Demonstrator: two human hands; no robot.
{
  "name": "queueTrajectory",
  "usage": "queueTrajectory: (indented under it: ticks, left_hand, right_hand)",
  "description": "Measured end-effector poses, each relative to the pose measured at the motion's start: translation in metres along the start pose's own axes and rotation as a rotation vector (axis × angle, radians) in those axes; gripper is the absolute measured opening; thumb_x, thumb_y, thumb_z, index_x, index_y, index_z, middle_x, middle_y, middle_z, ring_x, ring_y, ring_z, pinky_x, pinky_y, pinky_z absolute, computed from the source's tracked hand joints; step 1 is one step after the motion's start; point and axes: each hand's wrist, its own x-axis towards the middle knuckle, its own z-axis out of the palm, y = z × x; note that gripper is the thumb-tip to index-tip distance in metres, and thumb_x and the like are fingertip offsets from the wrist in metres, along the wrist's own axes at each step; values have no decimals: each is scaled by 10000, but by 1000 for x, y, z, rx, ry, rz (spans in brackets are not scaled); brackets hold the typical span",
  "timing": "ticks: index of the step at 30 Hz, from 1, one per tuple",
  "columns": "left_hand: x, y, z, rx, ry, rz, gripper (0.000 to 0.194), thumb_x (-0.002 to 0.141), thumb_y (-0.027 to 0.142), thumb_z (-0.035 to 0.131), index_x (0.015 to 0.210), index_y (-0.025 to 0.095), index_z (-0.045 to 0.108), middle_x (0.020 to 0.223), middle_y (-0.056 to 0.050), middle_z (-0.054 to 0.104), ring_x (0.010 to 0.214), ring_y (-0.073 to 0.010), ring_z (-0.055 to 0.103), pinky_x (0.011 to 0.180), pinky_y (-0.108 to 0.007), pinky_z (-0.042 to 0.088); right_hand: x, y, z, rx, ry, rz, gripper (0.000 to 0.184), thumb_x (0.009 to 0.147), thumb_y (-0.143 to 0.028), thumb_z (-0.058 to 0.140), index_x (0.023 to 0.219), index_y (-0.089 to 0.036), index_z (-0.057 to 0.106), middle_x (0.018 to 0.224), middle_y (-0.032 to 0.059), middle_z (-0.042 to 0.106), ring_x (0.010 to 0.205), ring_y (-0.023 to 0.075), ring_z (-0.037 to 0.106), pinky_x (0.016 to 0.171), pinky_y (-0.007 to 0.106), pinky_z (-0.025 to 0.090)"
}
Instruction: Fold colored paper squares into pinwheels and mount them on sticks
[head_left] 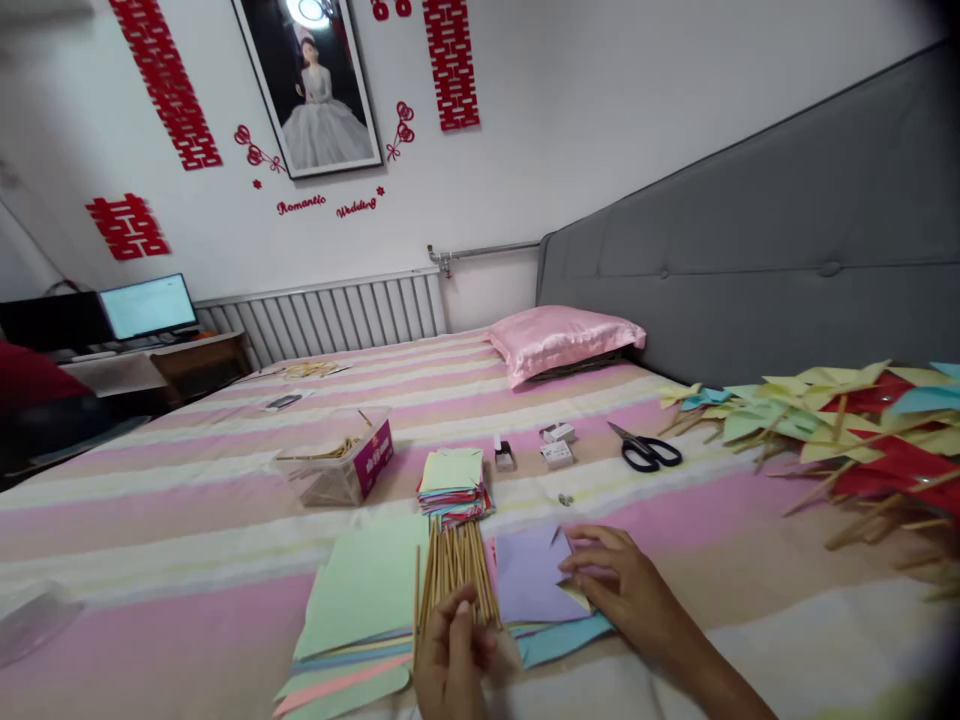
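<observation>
My left hand is closed around a bundle of thin wooden sticks, held above coloured paper sheets on the striped bed. My right hand rests with fingers bent on a lilac paper square, pressing its right edge; a blue sheet lies beneath. A pale green sheet tops the pile to the left. A stack of small coloured paper squares sits just beyond the sticks.
Black scissors and small boxes lie further back. A clear tub of sticks stands left. Finished paper pinwheels pile up at right. A pink pillow lies by the grey headboard.
</observation>
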Motion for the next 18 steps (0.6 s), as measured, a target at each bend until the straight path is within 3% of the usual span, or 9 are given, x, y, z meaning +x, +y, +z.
queueTrajectory:
  ticks: [2, 8, 13, 18]
  left_hand:
    - [-1, 0, 1, -9, -5, 7, 347, 587, 414, 685, 796, 138, 669, 441, 30, 550, 401, -85, 441, 402, -183, 332]
    - [-6, 4, 5, -78, -11, -31, 327, 563, 412, 705, 732, 134, 678, 560, -20, 648, 372, -55, 461, 370, -162, 328]
    - [-10, 8, 8, -41, -84, -13, 341, 553, 437, 717, 687, 124, 690, 579, -54, 668, 380, -80, 501, 368, -187, 352]
    - [-12, 1, 10, 89, -171, 9, 394, 567, 474, 703, 738, 119, 700, 652, -97, 699, 452, -119, 553, 405, -206, 390]
  right_hand:
    - [2, -4, 0, -19, 29, -11, 188, 771, -278, 554, 781, -206, 727, 1071, 103, 600, 1040, 237, 553, 799, 347, 527]
    - [3, -13, 0, -92, 299, 44, 244, 755, -389, 559, 794, -188, 692, 853, 84, 713, 835, 253, 643, 784, 374, 504]
    - [0, -15, 5, -38, 256, 73, 255, 785, -390, 544, 834, -180, 682, 821, 72, 732, 730, 231, 669, 651, 284, 517]
    - [-2, -22, 11, 12, 115, 54, 212, 761, -356, 583, 692, -177, 674, 713, 40, 709, 699, 209, 653, 635, 246, 494]
